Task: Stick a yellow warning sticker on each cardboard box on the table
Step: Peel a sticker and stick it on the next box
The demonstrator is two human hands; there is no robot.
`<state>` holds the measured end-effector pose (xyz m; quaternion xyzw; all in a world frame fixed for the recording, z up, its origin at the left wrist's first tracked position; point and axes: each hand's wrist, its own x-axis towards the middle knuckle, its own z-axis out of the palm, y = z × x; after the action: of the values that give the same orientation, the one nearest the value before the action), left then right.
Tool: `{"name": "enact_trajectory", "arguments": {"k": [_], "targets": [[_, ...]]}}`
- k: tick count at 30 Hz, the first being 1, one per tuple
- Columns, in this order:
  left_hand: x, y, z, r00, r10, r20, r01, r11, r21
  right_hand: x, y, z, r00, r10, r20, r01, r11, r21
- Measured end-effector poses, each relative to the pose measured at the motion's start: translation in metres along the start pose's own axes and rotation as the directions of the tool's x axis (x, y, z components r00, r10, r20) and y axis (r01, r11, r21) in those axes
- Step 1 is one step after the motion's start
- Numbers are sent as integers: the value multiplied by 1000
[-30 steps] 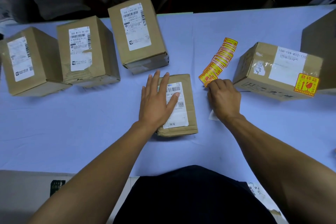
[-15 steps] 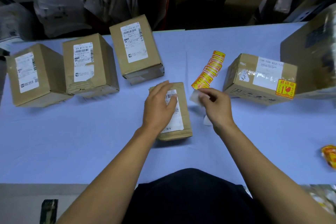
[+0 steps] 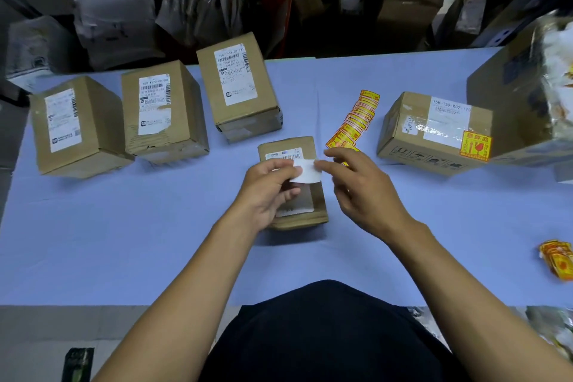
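A small flat cardboard box [image 3: 310, 146] lies in the middle of the table, partly under my hands. Above it my left hand [image 3: 266, 192] and my right hand [image 3: 359, 189] both pinch a small white piece of sticker backing [image 3: 305, 169]; its printed side is turned away. A strip of yellow warning stickers [image 3: 356, 121] lies just behind my right hand. Three upright boxes stand at the left: [image 3: 74, 127], [image 3: 161, 112], [image 3: 238, 87], with white labels only. A box at the right [image 3: 434, 133] carries a yellow sticker [image 3: 474, 146].
A large box [image 3: 521, 96] stands at the far right edge. A crumpled pile of yellow stickers [image 3: 558, 260] lies at the right near the table's front. The blue table cover [image 3: 124, 242] ends at a front edge near my body. Parcels fill shelves behind.
My right hand tore a piece off the sticker strip and brought it over the small box. My left hand lifted off the box's top and took hold of the piece as well.
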<state>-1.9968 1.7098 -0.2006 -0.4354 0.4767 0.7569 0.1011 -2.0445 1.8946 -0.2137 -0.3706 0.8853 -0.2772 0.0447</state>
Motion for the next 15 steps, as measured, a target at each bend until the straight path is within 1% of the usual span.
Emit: {"name": "enact_trajectory", "arguments": {"k": [2, 4, 5, 6, 7, 8, 9, 10, 11, 12, 13, 15], "targets": [[-5, 2, -5, 998, -57, 35, 59, 996, -64, 2, -5, 1, 998, -69, -9, 69, 997, -36], [-8, 0, -9, 996, -78, 45, 82, 994, -79, 6, -11, 2, 995, -91, -42, 91, 996, 9], [-10, -1, -10, 996, -74, 39, 77, 995, -62, 7, -14, 2, 997, -59, -41, 62, 996, 66], [-12, -3, -12, 998, -58, 27, 59, 998, -27, 8, -18, 3, 1000, 11, -21, -7, 989, 149], [-13, -5, -14, 999, -31, 10, 31, 999, 24, 10, -21, 3, 993, 113, 23, -115, 962, 247], [-13, -6, -16, 1000, 7, -2, -6, 997, 81, 12, -24, 2, 967, 234, 98, -254, 898, 360], [-14, -8, -18, 999, 43, 3, -43, 991, 127, 14, -27, 1, 916, 347, 201, -401, 783, 475], [-15, -8, -20, 997, 70, 28, -74, 985, 157, 16, -29, -1, 850, 424, 313, -525, 630, 572], [-17, -8, -21, 994, 87, 67, -97, 981, 169, 16, -31, -1, 785, 456, 419, -612, 472, 634], [-20, -9, -21, 990, 97, 105, -115, 978, 175, 16, -32, -2, 739, 456, 496, -662, 350, 663], [-22, -10, -21, 986, 105, 130, -129, 974, 187, 15, -32, -3, 712, 447, 541, -686, 280, 671], [-24, -12, -20, 982, 116, 151, -148, 964, 221, 14, -34, -4, 692, 429, 581, -704, 220, 676]]}}
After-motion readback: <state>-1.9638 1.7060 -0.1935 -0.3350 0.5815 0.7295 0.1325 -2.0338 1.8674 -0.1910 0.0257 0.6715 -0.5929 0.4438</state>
